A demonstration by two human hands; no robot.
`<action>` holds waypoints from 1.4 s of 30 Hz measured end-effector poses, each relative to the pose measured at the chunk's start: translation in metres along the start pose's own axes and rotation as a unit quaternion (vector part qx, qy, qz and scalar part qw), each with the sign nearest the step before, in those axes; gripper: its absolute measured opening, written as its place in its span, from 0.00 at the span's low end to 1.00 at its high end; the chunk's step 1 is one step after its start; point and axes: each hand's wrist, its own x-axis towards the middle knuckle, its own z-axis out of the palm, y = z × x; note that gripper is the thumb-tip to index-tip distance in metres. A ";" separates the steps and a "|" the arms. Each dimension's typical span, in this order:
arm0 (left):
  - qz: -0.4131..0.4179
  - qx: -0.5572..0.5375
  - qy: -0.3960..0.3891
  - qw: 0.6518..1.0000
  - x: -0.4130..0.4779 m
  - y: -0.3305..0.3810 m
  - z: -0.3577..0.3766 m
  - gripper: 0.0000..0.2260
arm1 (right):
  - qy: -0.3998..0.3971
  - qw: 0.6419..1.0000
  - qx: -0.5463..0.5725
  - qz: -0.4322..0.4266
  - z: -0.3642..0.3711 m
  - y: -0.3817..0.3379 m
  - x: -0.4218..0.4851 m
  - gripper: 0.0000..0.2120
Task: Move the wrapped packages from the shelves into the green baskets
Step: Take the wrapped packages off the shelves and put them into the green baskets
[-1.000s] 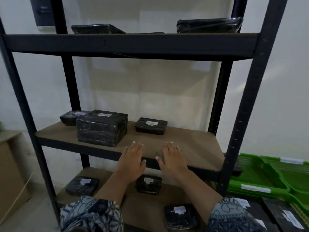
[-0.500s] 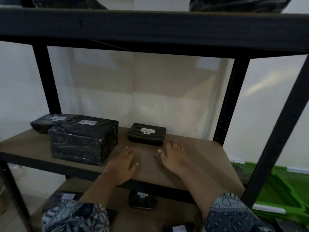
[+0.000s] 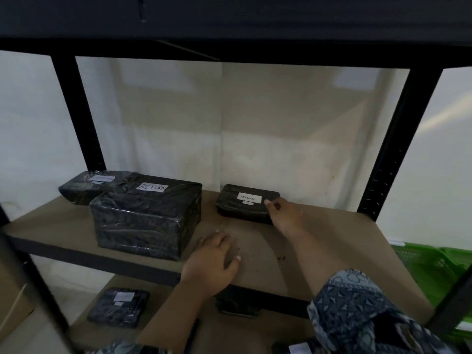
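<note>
A small flat black-wrapped package [image 3: 242,204] with a white RETURN label lies at the back of the middle shelf [image 3: 319,241]. My right hand [image 3: 287,217] touches its right end, fingers curled onto the top edge; a firm grip cannot be told. My left hand [image 3: 213,261] lies flat and open on the shelf board, just right of a large black-wrapped box [image 3: 145,215] labelled RETURN. Another wrapped package [image 3: 86,185] sits behind that box at the left. Green baskets [image 3: 434,267] show at the lower right, beyond the shelf post.
The upper shelf beam [image 3: 229,24] hangs low across the top. Black posts [image 3: 393,139] frame the rack. On the lower shelf lie a wrapped package [image 3: 120,307] at the left and another [image 3: 237,302] partly hidden under the middle shelf edge. White wall behind.
The view has closed in on the middle shelf. My right hand reached forward to the small flat package's right end. My left hand stayed flat on the board.
</note>
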 end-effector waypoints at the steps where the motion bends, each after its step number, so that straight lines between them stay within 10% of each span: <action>1: 0.002 -0.003 0.004 1.000 0.000 0.000 0.000 0.37 | 0.016 1.000 0.012 0.012 0.001 -0.001 0.001 0.13; 5: 0.009 0.005 0.012 1.000 0.000 -0.001 0.000 0.38 | 0.063 0.992 0.102 0.042 0.007 0.001 0.004 0.11; 14: 0.011 0.010 0.014 1.000 0.001 -0.002 0.002 0.37 | 0.030 0.972 0.226 0.063 -0.004 0.006 -0.005 0.45; 42: 0.003 0.007 -0.008 1.000 -0.002 0.004 -0.005 0.25 | 0.053 0.944 0.323 -0.034 -0.032 0.058 -0.061 0.38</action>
